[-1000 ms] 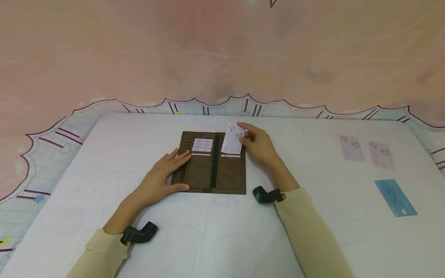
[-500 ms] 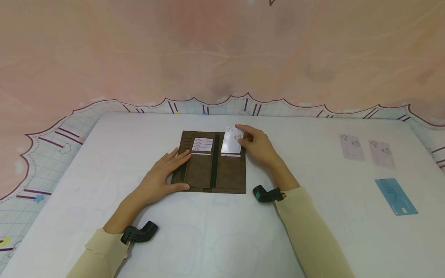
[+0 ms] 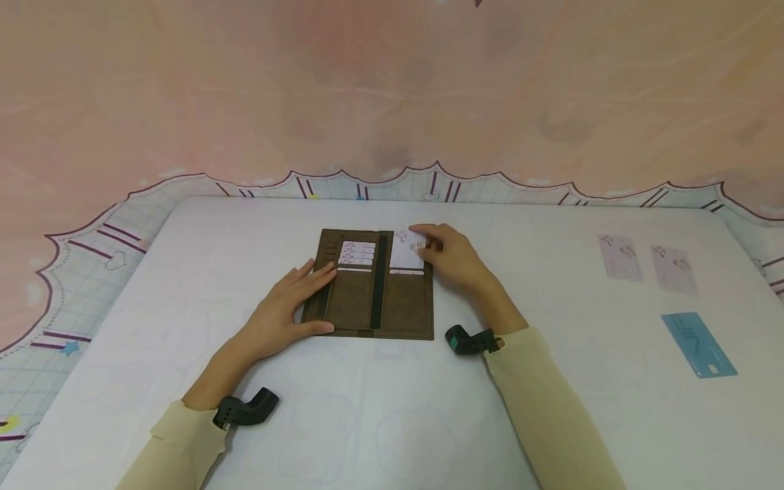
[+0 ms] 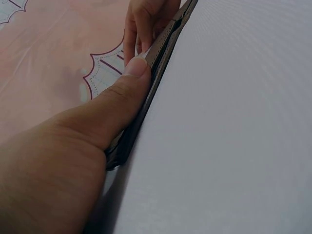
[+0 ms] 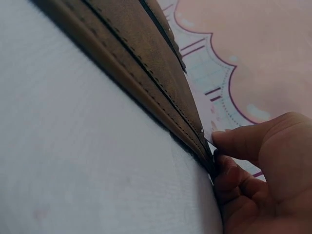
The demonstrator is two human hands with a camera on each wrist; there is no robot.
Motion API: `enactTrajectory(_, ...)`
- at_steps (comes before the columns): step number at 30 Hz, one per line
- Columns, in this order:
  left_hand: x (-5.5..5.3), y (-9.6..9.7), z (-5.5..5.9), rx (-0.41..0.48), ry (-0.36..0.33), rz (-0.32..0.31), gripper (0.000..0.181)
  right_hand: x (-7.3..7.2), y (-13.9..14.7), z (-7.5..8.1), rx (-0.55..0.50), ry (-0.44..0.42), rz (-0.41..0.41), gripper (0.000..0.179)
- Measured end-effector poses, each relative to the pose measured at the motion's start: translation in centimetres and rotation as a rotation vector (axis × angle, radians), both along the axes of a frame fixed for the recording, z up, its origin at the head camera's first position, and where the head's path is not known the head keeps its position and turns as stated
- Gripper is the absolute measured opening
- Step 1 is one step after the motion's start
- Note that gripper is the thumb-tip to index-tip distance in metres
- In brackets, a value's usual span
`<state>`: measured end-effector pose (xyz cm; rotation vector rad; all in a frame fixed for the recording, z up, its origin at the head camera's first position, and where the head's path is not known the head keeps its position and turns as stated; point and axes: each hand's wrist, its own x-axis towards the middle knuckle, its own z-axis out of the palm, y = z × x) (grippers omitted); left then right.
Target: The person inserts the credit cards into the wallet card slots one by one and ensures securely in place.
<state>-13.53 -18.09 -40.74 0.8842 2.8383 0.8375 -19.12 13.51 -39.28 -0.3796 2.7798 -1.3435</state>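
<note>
An open brown wallet (image 3: 408, 306) lies flat on the white table in the head view. My left hand (image 3: 284, 309) rests on its left side, fingers spread, with the thumb at the lower edge. My right hand (image 3: 456, 258) pinches a white card with a pink flower print (image 3: 404, 248) at the top of the wallet's right half, its index finger on the top edge and its thumb on the right edge. The card's lower part is hidden in a slot. Several white cards (image 3: 356, 253) sit stacked in the left half's slots. The right wrist view shows the thumb (image 5: 234, 141) at the wallet's edge.
Two pale printed cards (image 3: 620, 258) lie on the right of the table (image 3: 367, 422), with a blue card (image 3: 699, 345) in front of them. A patterned peach cloth (image 3: 392, 88) hangs behind the table's back edge.
My right hand has moved slightly down toward me, sliding the white card deeper into the right slot and straightening its tilt. The left hand stays in place on the wallet.
</note>
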Motion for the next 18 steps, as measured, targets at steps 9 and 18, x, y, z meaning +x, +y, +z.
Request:
enactTrajectory(9,0.02,0.03,0.06,0.000,-0.003,0.001,0.087,0.21,0.16,0.18,0.019,-0.002,0.041,0.034)
enactTrajectory(18,-0.01,0.04,0.08,0.000,0.003,-0.004,0.087,0.20,0.42,0.15,0.015,-0.004,0.073,0.032)
